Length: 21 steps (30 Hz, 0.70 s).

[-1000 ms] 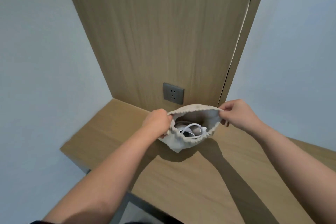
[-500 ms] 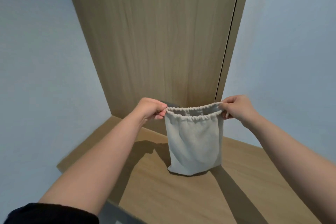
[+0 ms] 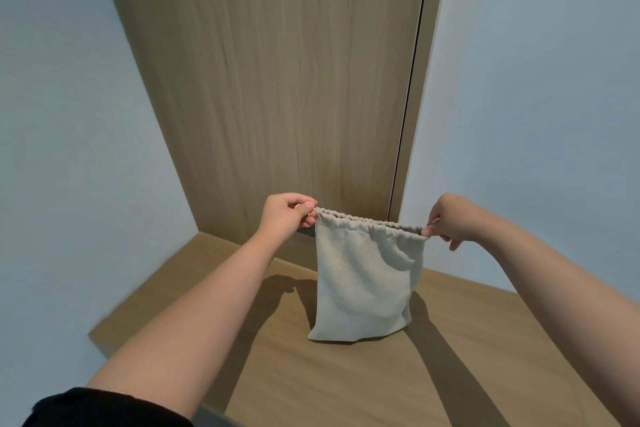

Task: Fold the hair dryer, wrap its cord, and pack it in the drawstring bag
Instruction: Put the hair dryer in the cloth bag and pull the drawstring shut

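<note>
Bag (image 3: pixel 363 284) now hangs upright between both hands. A second ago it lay slumped on the counter (image 3: pixel 346 385) with its mouth spread wide and the white cord visible inside. Mouth now pulled out into a flat gathered line; contents no longer visible.

Left hand (image 3: pixel 285 217) pinches the left end of the gathered top. Right hand (image 3: pixel 450 220) pinches the right end, lower fingers loose. Whether they hold the drawstring itself or the hem, cannot tell. Bag's bottom edge sits at or just on the counter; contact unclear.

Judgement: dryer and cord appear to be packed; this is the closing step. Mouth drawn flat rather than cinched to a knot, so tightening probably remains.

Materials: bag is pale beige woven cloth, matte, soft, rectangular, with a ruffled channel along the top. Lower half bulges and creases, consistent with something heavy inside. Counter and the wall panel (image 3: pixel 277 80) behind are light wood grain, smooth.
</note>
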### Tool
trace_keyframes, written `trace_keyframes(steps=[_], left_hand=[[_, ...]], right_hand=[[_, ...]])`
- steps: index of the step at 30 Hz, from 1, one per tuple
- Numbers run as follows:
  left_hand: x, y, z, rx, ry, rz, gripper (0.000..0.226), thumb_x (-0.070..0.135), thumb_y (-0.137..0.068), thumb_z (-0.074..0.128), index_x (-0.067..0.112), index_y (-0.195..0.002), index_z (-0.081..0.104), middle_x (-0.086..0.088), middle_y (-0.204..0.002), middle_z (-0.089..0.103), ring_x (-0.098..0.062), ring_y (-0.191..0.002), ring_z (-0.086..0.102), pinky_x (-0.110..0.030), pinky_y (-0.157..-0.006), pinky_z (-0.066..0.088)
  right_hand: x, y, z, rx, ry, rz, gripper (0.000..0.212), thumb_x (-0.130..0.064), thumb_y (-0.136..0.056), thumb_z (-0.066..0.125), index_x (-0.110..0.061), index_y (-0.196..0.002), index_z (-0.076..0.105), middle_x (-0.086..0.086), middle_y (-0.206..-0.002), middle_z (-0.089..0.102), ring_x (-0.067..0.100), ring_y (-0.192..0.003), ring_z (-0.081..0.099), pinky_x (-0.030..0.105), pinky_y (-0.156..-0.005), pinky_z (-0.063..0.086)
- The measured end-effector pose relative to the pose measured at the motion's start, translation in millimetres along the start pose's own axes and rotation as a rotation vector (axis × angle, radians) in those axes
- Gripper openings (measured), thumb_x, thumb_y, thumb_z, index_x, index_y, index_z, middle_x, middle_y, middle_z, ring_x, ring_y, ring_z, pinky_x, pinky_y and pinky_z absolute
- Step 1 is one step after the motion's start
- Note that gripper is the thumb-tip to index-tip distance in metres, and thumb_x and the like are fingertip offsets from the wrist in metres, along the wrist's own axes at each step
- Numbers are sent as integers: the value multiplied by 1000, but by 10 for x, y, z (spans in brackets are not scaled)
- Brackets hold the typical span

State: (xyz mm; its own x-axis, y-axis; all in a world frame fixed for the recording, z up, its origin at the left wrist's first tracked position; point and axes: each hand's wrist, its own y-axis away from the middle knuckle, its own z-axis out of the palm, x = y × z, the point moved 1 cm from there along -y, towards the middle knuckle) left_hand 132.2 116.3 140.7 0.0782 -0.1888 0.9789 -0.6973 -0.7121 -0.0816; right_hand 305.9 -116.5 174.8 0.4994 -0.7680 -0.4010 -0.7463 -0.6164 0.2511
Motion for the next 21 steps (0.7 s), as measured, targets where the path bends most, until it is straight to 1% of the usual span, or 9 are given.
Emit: trace_keyframes(steps=[2,4,7,10,12,15,17,18,21], left_hand=[[0,-6,5,11,-12,13,14,-4,-90,57,-1,-83,68,-10,-61,63,-7,-44,56,-21,-53,52],[-18,-19,-21,46,-5,4,13,-4,-90,56,-2,-84,68,-8,-60,62,-5,-43,55,-19,-52,51],[-71,-30,-96,129,62,-49,13,-5,-91,54,-4,-87,66,-9,-59,60,-3,-40,54,-15,-46,48],[-89,-38,-186,210,185,-119,14,-4,-93,52,-5,-94,66,-11,-64,58,-8,-45,54,-14,-43,45],[-94,-67,-260,297,314,-184,13,-4,-93,52,-3,-95,65,-11,-62,57,-7,-43,53,-13,-43,46],[-186,-141,-365,412,383,-255,12,-4,-92,53,-6,-92,65,-8,-52,57,-9,-41,53,-14,-40,46],[-249,-182,-417,403,198,-250,17,-2,-90,54,-11,-93,68,-10,-57,59,-15,-50,54,-18,-42,47],[-256,-193,-435,361,51,-248,18,0,-89,54,-8,-94,70,-11,-61,62,-19,-55,57,-21,-50,51],[-139,-138,-417,148,-701,-214,22,9,-89,53,10,-95,74,-9,-93,71,-29,-90,64,-34,-79,51]], right_hand=[[-3,40,-80,-9,4,7,25,-18,-85,68,3,-72,67,11,-55,54,27,-54,59,36,-60,59],[54,36,-126,14,-138,-41,27,-17,-88,65,0,-66,63,9,-55,49,23,-54,53,32,-59,57],[179,-25,-45,66,-709,-86,31,-13,-95,52,-1,-67,59,10,-68,55,24,-72,55,37,-77,54],[282,-86,99,44,-1383,-15,33,-9,-99,38,-1,-72,54,12,-90,63,27,-95,60,38,-93,45],[317,-77,144,52,-1739,77,33,-11,-101,34,-5,-72,49,10,-79,64,25,-90,66,41,-94,47],[245,-54,213,83,-1971,129,34,-15,-101,35,-6,-70,48,13,-77,65,24,-76,71,41,-82,56],[75,-23,218,14,-2016,46,36,-15,-101,35,-5,-69,48,16,-72,69,26,-77,71,40,-76,58],[-30,1,192,-25,-2008,-9,35,-15,-101,34,-5,-70,48,15,-65,70,26,-73,73,39,-70,59],[-323,84,64,-71,-1856,-107,31,-11,-100,37,-2,-74,52,10,-59,69,22,-69,74,37,-69,59]])
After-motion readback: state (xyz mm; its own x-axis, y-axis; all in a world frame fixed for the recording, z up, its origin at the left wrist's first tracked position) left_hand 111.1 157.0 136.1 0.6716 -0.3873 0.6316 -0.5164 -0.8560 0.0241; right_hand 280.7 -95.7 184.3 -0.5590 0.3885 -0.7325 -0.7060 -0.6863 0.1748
